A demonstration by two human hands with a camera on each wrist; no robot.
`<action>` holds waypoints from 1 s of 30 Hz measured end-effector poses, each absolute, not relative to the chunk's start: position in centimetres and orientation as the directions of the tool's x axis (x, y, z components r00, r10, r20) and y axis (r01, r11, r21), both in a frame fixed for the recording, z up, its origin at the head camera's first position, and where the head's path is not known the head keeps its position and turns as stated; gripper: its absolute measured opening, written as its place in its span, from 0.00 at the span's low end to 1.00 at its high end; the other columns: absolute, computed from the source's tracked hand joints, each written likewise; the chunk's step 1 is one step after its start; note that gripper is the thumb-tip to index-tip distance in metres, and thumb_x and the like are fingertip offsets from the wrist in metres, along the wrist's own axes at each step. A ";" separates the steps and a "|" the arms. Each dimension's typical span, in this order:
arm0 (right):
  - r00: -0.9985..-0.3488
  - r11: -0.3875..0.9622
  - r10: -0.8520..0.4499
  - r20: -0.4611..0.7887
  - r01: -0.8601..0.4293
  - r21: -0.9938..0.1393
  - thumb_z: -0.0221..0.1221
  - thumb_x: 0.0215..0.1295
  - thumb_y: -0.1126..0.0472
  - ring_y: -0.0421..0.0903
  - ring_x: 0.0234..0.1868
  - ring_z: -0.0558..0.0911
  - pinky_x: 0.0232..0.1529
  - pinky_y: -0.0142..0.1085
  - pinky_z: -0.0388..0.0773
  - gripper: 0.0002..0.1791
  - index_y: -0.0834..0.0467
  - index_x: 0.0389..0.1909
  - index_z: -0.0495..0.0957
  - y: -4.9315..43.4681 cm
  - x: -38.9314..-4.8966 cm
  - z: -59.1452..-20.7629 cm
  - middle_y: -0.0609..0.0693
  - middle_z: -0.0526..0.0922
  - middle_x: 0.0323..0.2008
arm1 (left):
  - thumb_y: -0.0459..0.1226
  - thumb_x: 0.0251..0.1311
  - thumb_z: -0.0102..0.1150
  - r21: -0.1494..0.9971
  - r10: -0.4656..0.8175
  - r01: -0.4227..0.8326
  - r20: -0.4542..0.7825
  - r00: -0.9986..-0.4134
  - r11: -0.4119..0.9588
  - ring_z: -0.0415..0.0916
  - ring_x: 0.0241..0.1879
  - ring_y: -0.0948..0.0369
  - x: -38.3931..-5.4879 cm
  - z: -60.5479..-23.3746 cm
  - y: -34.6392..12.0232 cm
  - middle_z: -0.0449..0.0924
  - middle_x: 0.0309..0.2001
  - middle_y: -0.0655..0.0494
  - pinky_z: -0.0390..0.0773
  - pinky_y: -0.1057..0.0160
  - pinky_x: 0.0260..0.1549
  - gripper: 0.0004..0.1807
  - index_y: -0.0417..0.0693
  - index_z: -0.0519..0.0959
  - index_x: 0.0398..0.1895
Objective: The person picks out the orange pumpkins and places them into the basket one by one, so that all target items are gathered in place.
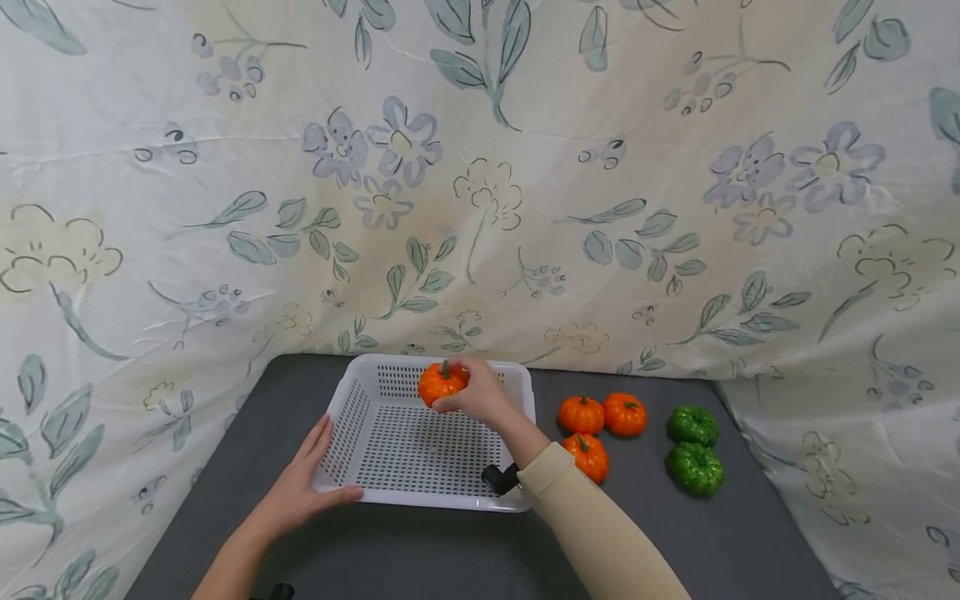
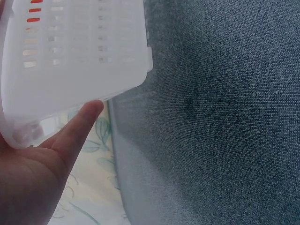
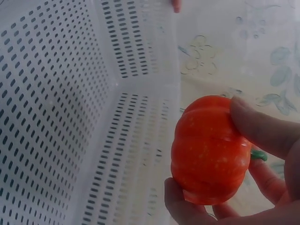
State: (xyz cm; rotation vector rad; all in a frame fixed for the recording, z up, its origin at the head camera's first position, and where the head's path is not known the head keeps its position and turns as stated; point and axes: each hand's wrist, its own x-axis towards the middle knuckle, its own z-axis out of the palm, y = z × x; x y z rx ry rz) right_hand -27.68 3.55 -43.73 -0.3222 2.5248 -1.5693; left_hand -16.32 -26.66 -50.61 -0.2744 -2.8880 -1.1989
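Note:
My right hand (image 1: 480, 392) holds a small orange pumpkin (image 1: 441, 383) with a green stem above the back of a white perforated plastic basket (image 1: 420, 498). In the right wrist view, thumb and fingers grip the pumpkin (image 3: 211, 150) from opposite sides, with the stem towards the palm. My left hand (image 1: 303, 483) spans the basket's front left corner. Its straight fingers lie along the left side and its thumb rests at the front rim. In the left wrist view, one extended finger (image 2: 84, 122) touches the outside of the basket (image 2: 79, 84).
Right of the basket lie three more orange pumpkins (image 1: 582, 414) in a group. Two green ribbed vegetables like bell peppers (image 1: 694, 469) lie farther right. The dark grey table (image 1: 420, 550) meets a floral cloth (image 1: 495, 275) at the back and sides.

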 end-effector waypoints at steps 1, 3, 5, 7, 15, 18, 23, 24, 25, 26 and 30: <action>-0.966 0.433 -0.258 -0.017 -0.101 -0.896 0.78 0.48 0.62 0.56 0.58 0.75 0.54 0.48 0.81 0.33 0.53 0.58 0.77 3.3 -27.8 -43.8 0.54 0.74 0.63 | 0.53 0.46 0.77 0.703 0.158 0.161 0.070 -0.985 0.693 0.44 0.76 0.33 -16.3 -50.6 -26.7 0.36 0.82 0.44 0.58 0.29 0.66 0.67 0.38 0.44 0.81; -0.966 0.432 -0.256 -0.027 -0.090 -0.897 0.78 0.48 0.64 0.56 0.58 0.75 0.53 0.48 0.81 0.34 0.54 0.58 0.77 2.8 -28.0 -44.1 0.54 0.73 0.63 | 0.52 0.46 0.78 0.711 0.159 0.163 0.072 -0.985 0.684 0.44 0.76 0.33 -16.3 -50.6 -26.6 0.36 0.82 0.44 0.58 0.29 0.66 0.67 0.38 0.45 0.81; -0.965 0.436 -0.261 -0.039 -0.082 -0.896 0.78 0.48 0.64 0.55 0.57 0.75 0.53 0.48 0.82 0.34 0.55 0.58 0.78 2.4 -28.2 -44.4 0.54 0.72 0.64 | 0.52 0.45 0.78 0.718 0.163 0.167 0.075 -0.984 0.676 0.45 0.76 0.33 -16.3 -50.7 -26.5 0.36 0.82 0.44 0.58 0.29 0.65 0.67 0.38 0.45 0.81; -0.961 0.434 -0.272 -0.054 -0.072 -0.898 0.78 0.48 0.66 0.55 0.56 0.76 0.52 0.47 0.82 0.33 0.55 0.57 0.78 2.0 -28.4 -44.8 0.54 0.73 0.63 | 0.51 0.45 0.78 0.726 0.164 0.166 0.074 -0.984 0.667 0.45 0.76 0.33 -16.2 -50.8 -26.4 0.36 0.82 0.43 0.58 0.29 0.66 0.66 0.37 0.46 0.80; -0.947 0.487 -0.299 -0.113 -0.050 -0.872 0.79 0.46 0.66 0.52 0.52 0.78 0.53 0.47 0.81 0.34 0.53 0.57 0.80 0.5 -29.3 -46.1 0.54 0.79 0.59 | 0.53 0.46 0.77 0.723 0.162 0.157 0.063 -0.985 0.673 0.46 0.76 0.35 -16.3 -50.6 -26.3 0.36 0.82 0.44 0.57 0.30 0.67 0.66 0.39 0.46 0.81; -0.941 0.499 -0.310 -0.137 -0.038 -0.866 0.78 0.46 0.67 0.53 0.53 0.77 0.54 0.48 0.81 0.34 0.52 0.58 0.80 -0.1 -29.6 -46.6 0.54 0.78 0.60 | 0.52 0.46 0.77 0.718 0.163 0.157 0.061 -0.985 0.678 0.46 0.76 0.35 -16.4 -50.6 -26.4 0.36 0.82 0.44 0.58 0.30 0.66 0.66 0.39 0.46 0.81; -0.926 0.502 -0.338 -0.168 -0.027 -0.864 0.79 0.45 0.66 0.55 0.55 0.76 0.57 0.51 0.78 0.33 0.50 0.56 0.81 -1.1 -29.9 -47.3 0.55 0.76 0.62 | 0.53 0.47 0.77 0.716 0.159 0.150 0.054 -0.986 0.681 0.45 0.76 0.35 -16.4 -50.7 -26.6 0.35 0.82 0.45 0.57 0.29 0.66 0.66 0.39 0.45 0.81; -0.924 0.505 -0.343 -0.168 -0.031 -0.863 0.79 0.45 0.66 0.55 0.55 0.75 0.58 0.52 0.78 0.33 0.50 0.55 0.81 -1.3 -30.0 -47.4 0.55 0.76 0.62 | 0.53 0.47 0.77 0.715 0.158 0.146 0.051 -0.986 0.684 0.45 0.76 0.35 -16.4 -50.6 -26.5 0.35 0.82 0.45 0.57 0.29 0.67 0.66 0.39 0.45 0.81; -0.923 0.507 -0.347 -0.167 -0.035 -0.861 0.79 0.44 0.66 0.55 0.56 0.75 0.59 0.52 0.77 0.33 0.50 0.55 0.81 -1.5 -30.1 -47.6 0.55 0.76 0.62 | 0.53 0.47 0.76 0.715 0.156 0.141 0.046 -0.987 0.685 0.45 0.76 0.35 -16.4 -50.6 -26.6 0.35 0.82 0.45 0.56 0.29 0.67 0.66 0.40 0.45 0.81; -0.922 0.512 -0.350 -0.167 -0.039 -0.858 0.79 0.44 0.66 0.54 0.56 0.75 0.59 0.52 0.77 0.33 0.50 0.55 0.81 -1.7 -30.1 -47.8 0.54 0.76 0.62 | 0.54 0.47 0.76 0.715 0.153 0.135 0.040 -0.987 0.686 0.45 0.76 0.35 -16.4 -50.6 -26.5 0.34 0.82 0.45 0.56 0.29 0.67 0.66 0.40 0.45 0.81; -0.921 0.512 -0.356 -0.158 -0.051 -0.857 0.80 0.43 0.67 0.53 0.57 0.75 0.61 0.52 0.76 0.34 0.51 0.55 0.81 -2.3 -30.4 -48.5 0.53 0.76 0.63 | 0.54 0.48 0.76 0.715 0.147 0.120 0.025 -0.989 0.689 0.44 0.76 0.35 -16.4 -50.4 -26.6 0.34 0.83 0.45 0.55 0.28 0.67 0.66 0.40 0.44 0.81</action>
